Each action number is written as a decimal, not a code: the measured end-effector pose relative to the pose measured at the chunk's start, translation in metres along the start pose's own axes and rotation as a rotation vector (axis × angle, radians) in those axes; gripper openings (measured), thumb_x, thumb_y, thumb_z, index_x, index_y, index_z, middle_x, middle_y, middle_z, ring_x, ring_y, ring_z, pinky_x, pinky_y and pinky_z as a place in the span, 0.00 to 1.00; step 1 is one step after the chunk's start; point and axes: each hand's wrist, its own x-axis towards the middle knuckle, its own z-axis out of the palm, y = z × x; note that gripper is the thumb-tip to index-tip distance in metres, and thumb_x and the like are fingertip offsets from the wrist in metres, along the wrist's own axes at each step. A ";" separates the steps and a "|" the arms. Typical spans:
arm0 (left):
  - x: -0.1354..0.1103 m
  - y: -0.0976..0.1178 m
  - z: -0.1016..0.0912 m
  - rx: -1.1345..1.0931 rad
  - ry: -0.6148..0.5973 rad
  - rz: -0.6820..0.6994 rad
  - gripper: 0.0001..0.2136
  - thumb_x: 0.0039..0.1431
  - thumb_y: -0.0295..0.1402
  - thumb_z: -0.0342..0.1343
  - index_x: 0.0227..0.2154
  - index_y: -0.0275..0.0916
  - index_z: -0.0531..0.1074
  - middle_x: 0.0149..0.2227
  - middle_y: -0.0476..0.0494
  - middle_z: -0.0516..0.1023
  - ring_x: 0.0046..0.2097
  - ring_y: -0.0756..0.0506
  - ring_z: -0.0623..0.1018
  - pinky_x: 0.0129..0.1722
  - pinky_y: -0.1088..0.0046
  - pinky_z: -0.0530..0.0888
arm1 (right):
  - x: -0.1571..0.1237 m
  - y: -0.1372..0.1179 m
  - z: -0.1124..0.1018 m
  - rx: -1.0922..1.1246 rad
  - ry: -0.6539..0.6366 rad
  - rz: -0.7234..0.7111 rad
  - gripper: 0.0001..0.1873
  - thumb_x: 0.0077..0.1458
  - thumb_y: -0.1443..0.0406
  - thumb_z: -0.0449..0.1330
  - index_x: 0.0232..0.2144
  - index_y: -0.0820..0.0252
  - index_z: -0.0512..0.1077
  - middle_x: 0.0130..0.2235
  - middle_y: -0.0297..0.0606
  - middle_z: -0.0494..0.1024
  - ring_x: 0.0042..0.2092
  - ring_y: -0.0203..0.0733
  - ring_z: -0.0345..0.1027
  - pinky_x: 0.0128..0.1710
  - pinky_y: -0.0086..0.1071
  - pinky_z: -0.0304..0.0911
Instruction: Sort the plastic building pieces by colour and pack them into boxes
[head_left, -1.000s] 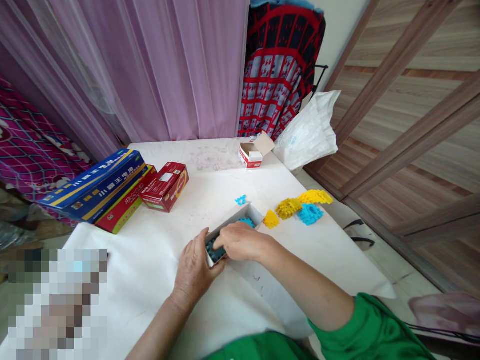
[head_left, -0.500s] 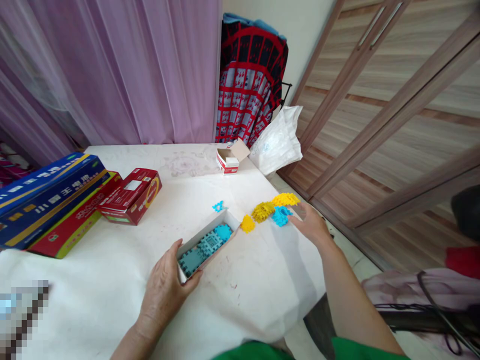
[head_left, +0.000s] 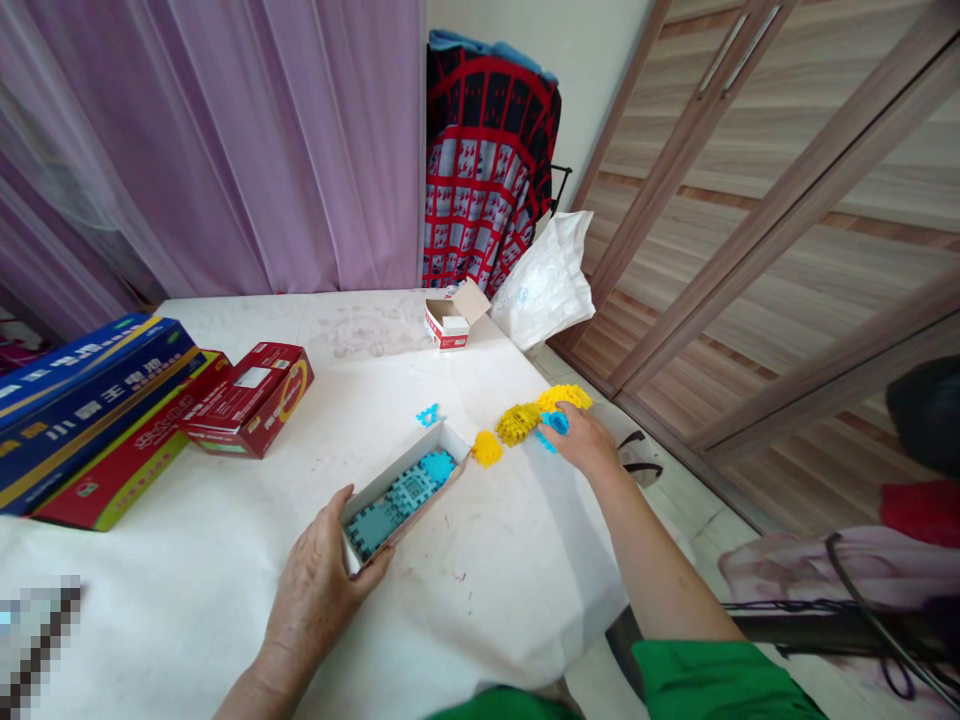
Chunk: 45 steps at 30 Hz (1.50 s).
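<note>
My left hand grips the near end of a small open cardboard box that lies on the white table. Blue interlocking puzzle pieces lie inside the box. My right hand rests on a blue puzzle piece at the table's right edge, with its fingers curled over it. Yellow puzzle pieces lie right beside that hand. One more yellow piece sits by the box's far end, and a small blue piece lies just beyond the box.
Red and blue flat boxes are stacked at the left. A red box lies beside them. A small open red-and-white carton and a white plastic bag sit at the far right. Purple curtains hang behind; wooden doors stand to the right.
My right hand left the box, reached out to the pile at the right edge and closed over a blue piece. My left hand stayed on the box.
</note>
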 end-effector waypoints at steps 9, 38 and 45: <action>-0.001 -0.002 0.000 0.012 -0.009 0.012 0.33 0.56 0.48 0.54 0.59 0.36 0.55 0.50 0.33 0.75 0.47 0.36 0.79 0.46 0.57 0.77 | 0.014 0.025 0.001 -0.009 -0.114 -0.139 0.32 0.54 0.62 0.57 0.60 0.62 0.63 0.59 0.48 0.69 0.58 0.51 0.64 0.54 0.37 0.60; -0.004 0.003 0.003 0.011 -0.003 -0.012 0.34 0.54 0.45 0.57 0.61 0.38 0.55 0.51 0.33 0.74 0.48 0.36 0.78 0.46 0.56 0.76 | -0.082 -0.153 -0.042 0.098 -0.039 -0.424 0.35 0.53 0.53 0.59 0.61 0.60 0.60 0.44 0.47 0.79 0.47 0.54 0.70 0.47 0.41 0.57; -0.005 0.002 0.004 -0.009 0.003 -0.014 0.34 0.54 0.45 0.57 0.61 0.38 0.54 0.51 0.33 0.74 0.48 0.36 0.78 0.46 0.56 0.76 | -0.085 -0.157 -0.031 0.028 -0.055 -0.450 0.34 0.53 0.53 0.59 0.60 0.59 0.60 0.46 0.48 0.78 0.48 0.54 0.68 0.48 0.42 0.54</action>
